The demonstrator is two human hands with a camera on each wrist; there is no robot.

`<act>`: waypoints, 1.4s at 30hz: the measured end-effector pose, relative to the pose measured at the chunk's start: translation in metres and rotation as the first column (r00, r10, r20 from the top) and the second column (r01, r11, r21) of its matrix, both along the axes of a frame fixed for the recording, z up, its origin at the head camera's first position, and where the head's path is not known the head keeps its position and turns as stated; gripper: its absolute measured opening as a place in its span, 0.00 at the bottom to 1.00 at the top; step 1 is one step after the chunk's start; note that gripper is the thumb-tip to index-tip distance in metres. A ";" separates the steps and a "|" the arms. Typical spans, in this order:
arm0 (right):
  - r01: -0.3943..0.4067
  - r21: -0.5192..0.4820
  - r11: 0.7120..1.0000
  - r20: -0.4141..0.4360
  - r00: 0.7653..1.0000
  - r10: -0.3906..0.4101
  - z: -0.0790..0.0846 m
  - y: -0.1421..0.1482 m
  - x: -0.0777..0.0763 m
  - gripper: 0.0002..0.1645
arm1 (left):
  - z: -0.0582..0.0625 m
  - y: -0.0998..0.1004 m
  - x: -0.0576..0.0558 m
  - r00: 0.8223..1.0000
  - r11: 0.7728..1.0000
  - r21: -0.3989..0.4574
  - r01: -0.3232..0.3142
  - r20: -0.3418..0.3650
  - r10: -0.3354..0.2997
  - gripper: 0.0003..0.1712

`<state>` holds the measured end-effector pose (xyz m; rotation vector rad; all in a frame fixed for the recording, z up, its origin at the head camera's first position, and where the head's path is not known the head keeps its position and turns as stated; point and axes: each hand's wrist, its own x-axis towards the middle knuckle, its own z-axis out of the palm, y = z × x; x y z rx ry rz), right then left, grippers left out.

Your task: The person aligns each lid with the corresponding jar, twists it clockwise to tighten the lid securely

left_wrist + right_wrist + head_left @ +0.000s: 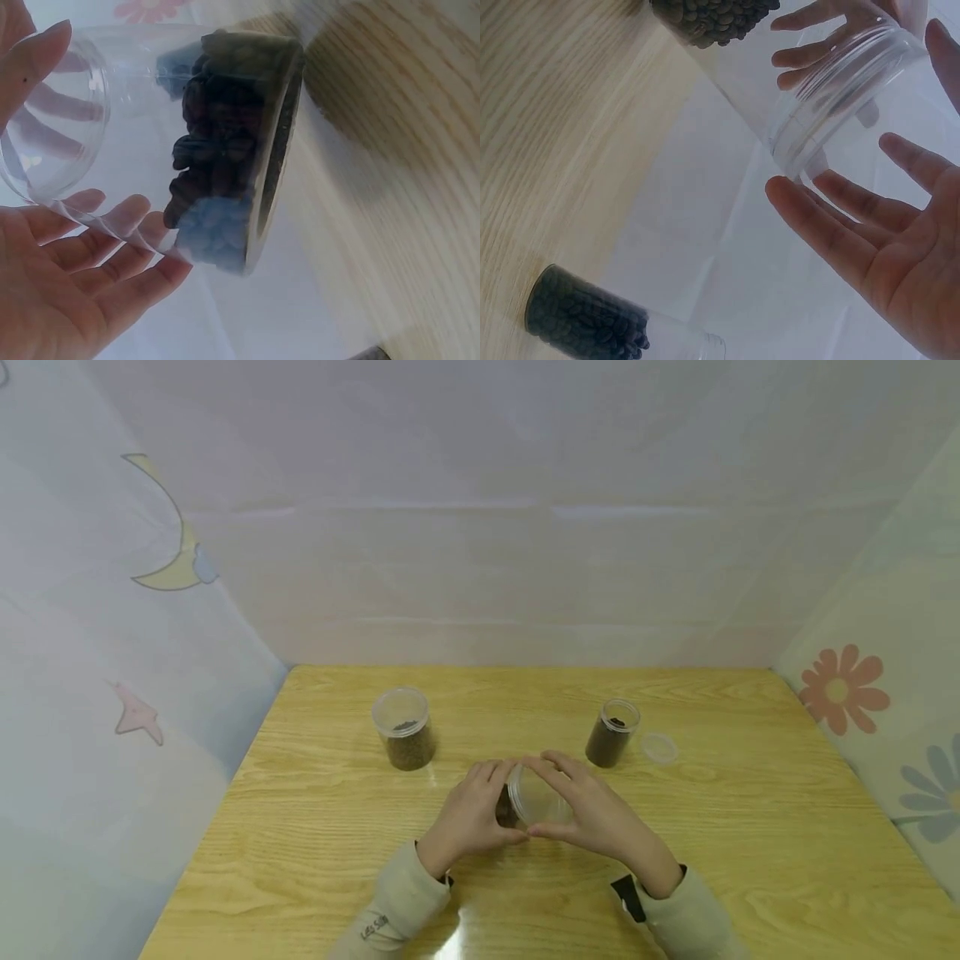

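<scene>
In the head view a clear jar [506, 807] of dark beans is tilted to the right between my two hands, its underside partly showing in the left wrist view. My left hand [472, 806] grips the wall, fingers on the far side and thumb on the near side. My right hand [596, 810] curves around the clear lid [540, 795], its fingertips at the lid's edge. The two hands nearly meet at front and back. In the left wrist view the beans [214, 135] lie toward the jar's bottom.
A wide clear jar [408, 747] with dark contents stands at the back left. A narrower jar [609, 743] of dark beans stands at the back right, a small clear lid [660, 747] lying beside it. Printed cloth walls [480, 585] border the wooden table [300, 827].
</scene>
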<state>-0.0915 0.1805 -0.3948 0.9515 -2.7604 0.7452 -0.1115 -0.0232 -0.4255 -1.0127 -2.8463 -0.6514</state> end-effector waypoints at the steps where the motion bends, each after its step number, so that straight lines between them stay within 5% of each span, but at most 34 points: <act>1: 0.007 -0.001 1.000 0.012 1.000 -0.007 0.000 0.000 0.001 0.51 | 0.000 0.000 0.000 1.000 1.000 0.008 -0.002 0.008 0.002 0.56; 8: 0.052 -0.023 0.998 0.027 0.998 -0.051 -0.002 0.006 0.003 0.48 | 0.000 0.000 -0.006 0.999 0.999 0.049 -0.018 0.039 0.016 0.55; 19: 0.077 -0.045 0.996 -0.003 0.997 -0.077 -0.014 0.019 0.006 0.46 | -0.002 0.001 -0.011 0.975 0.985 0.146 -0.093 0.211 0.061 0.53; 34: 0.113 -0.036 0.993 0.048 0.993 -0.111 -0.023 0.028 0.014 0.45 | -0.016 0.005 -0.025 0.926 0.900 0.395 -0.186 0.377 0.026 0.53; 42: 0.146 -0.012 0.989 0.092 0.985 -0.145 -0.025 0.030 0.017 0.43 | -0.022 0.009 -0.032 0.915 0.851 0.462 -0.252 0.401 0.053 0.53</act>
